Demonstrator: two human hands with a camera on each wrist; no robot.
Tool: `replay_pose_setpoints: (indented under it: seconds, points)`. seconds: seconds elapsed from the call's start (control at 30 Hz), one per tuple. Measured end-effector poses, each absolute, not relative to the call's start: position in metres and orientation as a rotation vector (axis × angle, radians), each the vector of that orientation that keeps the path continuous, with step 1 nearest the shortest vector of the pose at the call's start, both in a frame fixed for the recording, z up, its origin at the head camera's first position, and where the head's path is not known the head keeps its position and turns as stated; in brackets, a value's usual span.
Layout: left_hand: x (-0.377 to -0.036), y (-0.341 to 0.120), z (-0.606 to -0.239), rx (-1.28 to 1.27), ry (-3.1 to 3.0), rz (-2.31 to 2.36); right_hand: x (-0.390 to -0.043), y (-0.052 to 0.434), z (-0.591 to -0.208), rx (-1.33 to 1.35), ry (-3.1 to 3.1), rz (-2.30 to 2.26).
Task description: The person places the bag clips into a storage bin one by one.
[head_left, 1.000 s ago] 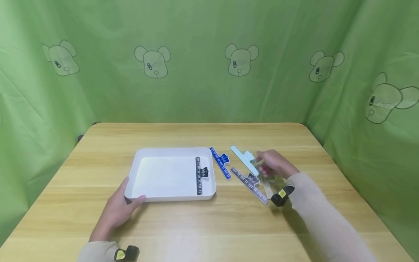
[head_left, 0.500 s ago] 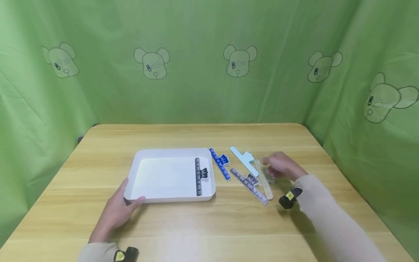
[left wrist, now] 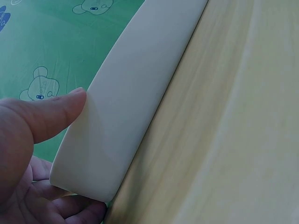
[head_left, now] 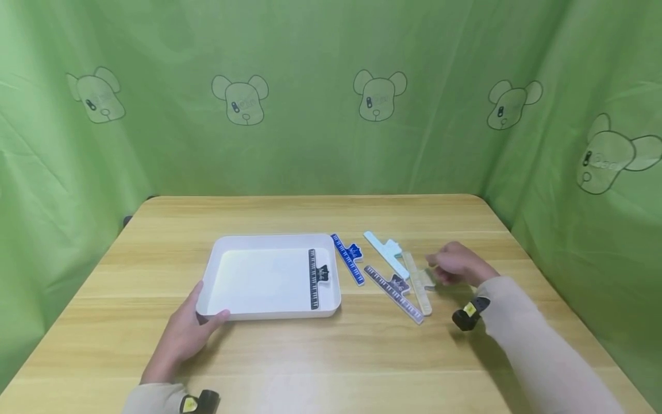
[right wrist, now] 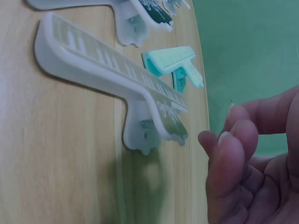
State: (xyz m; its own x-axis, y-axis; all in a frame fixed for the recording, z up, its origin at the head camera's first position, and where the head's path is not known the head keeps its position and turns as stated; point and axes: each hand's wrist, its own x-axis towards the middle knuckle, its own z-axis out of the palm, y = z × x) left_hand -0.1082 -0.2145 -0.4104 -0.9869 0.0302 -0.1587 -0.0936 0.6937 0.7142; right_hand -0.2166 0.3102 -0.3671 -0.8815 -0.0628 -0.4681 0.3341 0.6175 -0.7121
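Observation:
My left hand (head_left: 188, 333) grips the near left corner of a white tray (head_left: 279, 315); in the left wrist view the thumb (left wrist: 70, 107) presses its side wall and fingers curl beneath. Inside the tray, along its right side, lies a black piano-key music clip (head_left: 312, 282). My right hand (head_left: 460, 265) hovers just right of a clear clip (head_left: 418, 287), apart from it. Its fingers are loosely curled with nothing between them in the right wrist view. Left of the clear clip lie a grey clip (head_left: 390, 292), a light blue clip (head_left: 385, 253) and a dark blue clip (head_left: 349, 259).
The clips lie close together on the wooden table (head_left: 289, 368), the dark blue one beside the tray's right wall. A green curtain (head_left: 310, 155) with bear-face prints surrounds the table's back and sides. A wrist camera (head_left: 470, 313) hangs below my right wrist.
My right hand has moved right, away from the light blue clip and past the clear clip, which now shows fully. The left hand and tray have stayed in place.

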Motion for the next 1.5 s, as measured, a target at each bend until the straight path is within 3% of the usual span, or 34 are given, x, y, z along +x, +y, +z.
replay_pose_setpoints:
  seconds: [1.5]
  points:
    - [-0.109, -0.215, -0.412, -0.001, 2.787, 1.209, -0.207, 0.311, -0.382, 0.204, 2.409, -1.025]
